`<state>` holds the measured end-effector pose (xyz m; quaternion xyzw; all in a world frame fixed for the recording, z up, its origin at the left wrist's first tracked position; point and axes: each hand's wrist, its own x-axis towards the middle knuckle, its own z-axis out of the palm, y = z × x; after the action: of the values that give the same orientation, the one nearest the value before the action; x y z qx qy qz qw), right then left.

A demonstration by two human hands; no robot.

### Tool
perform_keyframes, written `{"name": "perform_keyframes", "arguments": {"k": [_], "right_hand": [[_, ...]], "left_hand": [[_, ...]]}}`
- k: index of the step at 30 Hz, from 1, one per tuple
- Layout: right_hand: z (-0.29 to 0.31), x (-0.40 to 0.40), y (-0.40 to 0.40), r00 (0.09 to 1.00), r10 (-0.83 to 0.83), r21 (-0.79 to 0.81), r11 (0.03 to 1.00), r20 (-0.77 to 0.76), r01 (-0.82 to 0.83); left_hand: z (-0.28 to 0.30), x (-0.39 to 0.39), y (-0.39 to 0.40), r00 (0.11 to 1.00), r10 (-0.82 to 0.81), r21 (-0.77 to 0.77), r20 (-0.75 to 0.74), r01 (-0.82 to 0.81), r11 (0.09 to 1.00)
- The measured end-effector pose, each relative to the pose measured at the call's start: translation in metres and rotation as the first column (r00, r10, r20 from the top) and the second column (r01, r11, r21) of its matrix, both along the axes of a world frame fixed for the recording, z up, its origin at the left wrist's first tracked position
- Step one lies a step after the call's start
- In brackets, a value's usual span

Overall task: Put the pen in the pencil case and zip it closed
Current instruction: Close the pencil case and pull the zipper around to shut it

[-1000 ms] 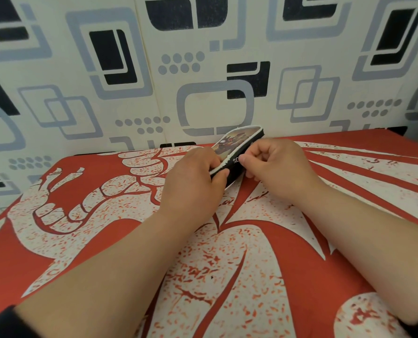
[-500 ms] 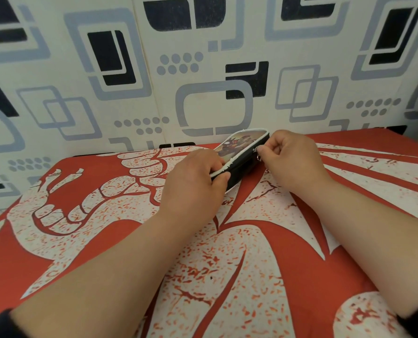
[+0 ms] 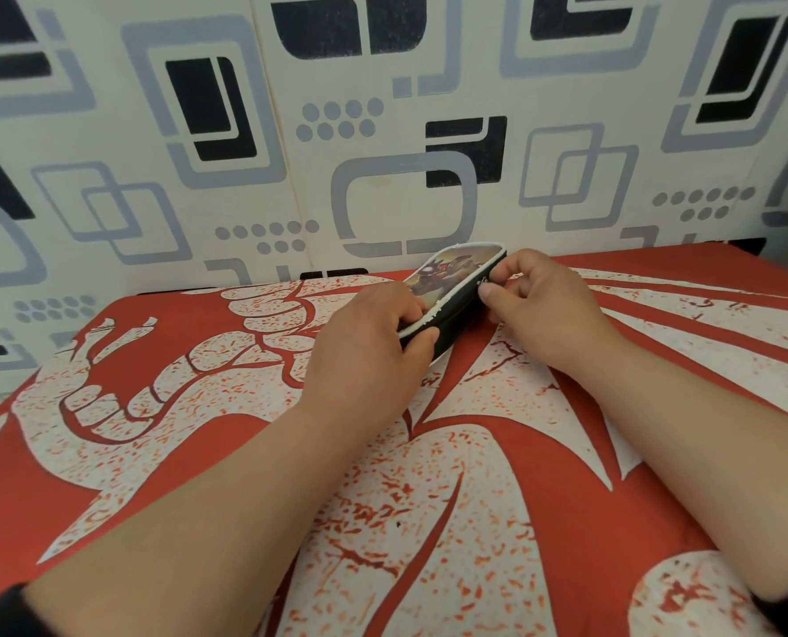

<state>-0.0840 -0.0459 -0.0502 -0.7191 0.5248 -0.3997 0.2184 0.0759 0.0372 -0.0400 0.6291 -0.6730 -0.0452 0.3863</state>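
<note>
A black pencil case (image 3: 451, 291) with a white-edged picture on its top lies on the red and white cloth, close to the wall. My left hand (image 3: 364, 356) clamps its near end, thumb on the black side. My right hand (image 3: 543, 305) pinches the zipper pull (image 3: 485, 283) at the case's far right end. The pen is not visible.
The red and white patterned cloth (image 3: 428, 521) covers the whole table. A wall (image 3: 382, 131) with grey and black square patterns stands directly behind the case. Dark sleeve cuffs show at the bottom corners.
My right hand has drawn the zipper pull along the case, from near my left hand to the far right end. My left hand has kept its hold.
</note>
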Motion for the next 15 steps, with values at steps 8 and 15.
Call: {"name": "perform_keyframes", "arguments": {"k": [8, 15], "right_hand": [[0.001, -0.005, -0.002, 0.994, -0.097, 0.042, 0.995, 0.040, 0.095], [0.002, -0.007, -0.005, 0.987, -0.154, 0.048, 0.987, 0.041, 0.152]], "left_hand": [[-0.004, 0.005, -0.004, 0.997, -0.065, 0.067, 0.039, 0.062, 0.996], [-0.002, 0.025, -0.009, 0.995, -0.060, 0.131, -0.080, 0.070, 0.989]]}}
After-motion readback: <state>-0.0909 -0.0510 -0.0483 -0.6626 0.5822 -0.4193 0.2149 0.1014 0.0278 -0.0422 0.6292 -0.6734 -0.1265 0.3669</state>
